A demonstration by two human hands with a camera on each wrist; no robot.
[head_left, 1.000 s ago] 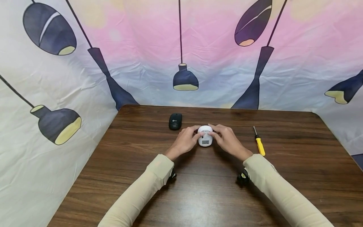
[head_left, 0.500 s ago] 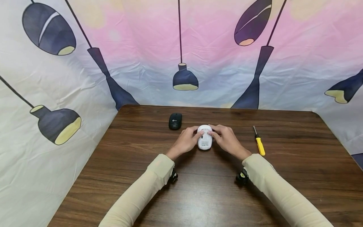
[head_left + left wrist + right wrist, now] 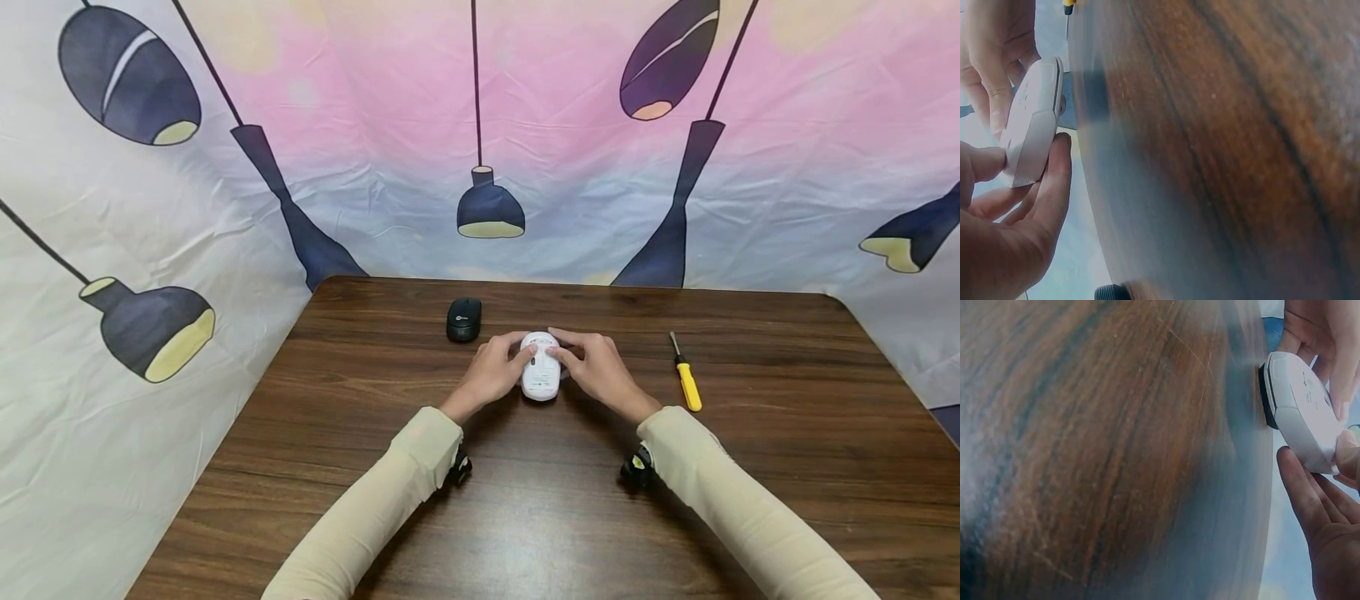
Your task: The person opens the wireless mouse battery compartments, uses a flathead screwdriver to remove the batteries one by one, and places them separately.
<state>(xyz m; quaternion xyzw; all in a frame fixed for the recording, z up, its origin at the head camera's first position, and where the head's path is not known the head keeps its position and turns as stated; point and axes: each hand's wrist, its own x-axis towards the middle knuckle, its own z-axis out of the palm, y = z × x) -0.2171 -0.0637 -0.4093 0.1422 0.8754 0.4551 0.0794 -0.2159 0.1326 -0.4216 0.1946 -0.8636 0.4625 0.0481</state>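
Observation:
A white computer mouse (image 3: 541, 379) is held underside up between both hands, over the middle of the table. My left hand (image 3: 491, 371) grips its left side, thumb on the underside and fingers beneath. On the other side my right hand (image 3: 600, 373) pinches it the same way, its thumb also on the underside. Seen from the left wrist, the mouse (image 3: 1035, 122) is edge-on and raised off the wood. The right wrist view shows the mouse (image 3: 1302, 412) with a printed label on its underside; its top shell faces the table.
A black mouse (image 3: 463, 320) lies behind and left of the hands. To the right is a screwdriver (image 3: 687, 385) with a yellow handle, shaft pointing away. The brown wooden table (image 3: 360, 350) ends at a printed cloth backdrop (image 3: 420, 200).
The white mouse has tilted so that its underside faces up towards the head camera more fully, its near end reaching closer. Both hands keep their grip almost in place.

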